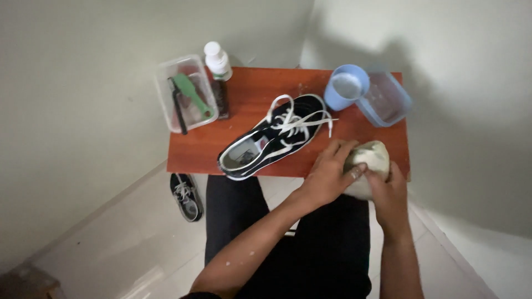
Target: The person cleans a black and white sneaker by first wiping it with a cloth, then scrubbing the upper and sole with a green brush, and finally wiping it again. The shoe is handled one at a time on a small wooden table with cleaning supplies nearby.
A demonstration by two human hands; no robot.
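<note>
Both hands hold a crumpled whitish cloth (pixel 372 156) at the front right edge of a small reddish wooden table (pixel 249 91). My left hand (pixel 328 171) grips the cloth from the left, fingers over its top. My right hand (pixel 388 191) clasps it from below and the right. Just left of the hands a black sneaker (pixel 271 137) with white laces and white sole lies diagonally on the table, its opening toward me.
A clear plastic tray (pixel 186 93) with a green brush and a dark brush overhangs the table's left corner, a white bottle (pixel 217 61) beside it. A blue cup (pixel 346 87) and blue-tinted container (pixel 385 99) stand back right. A second black sneaker (pixel 186 196) lies on the floor.
</note>
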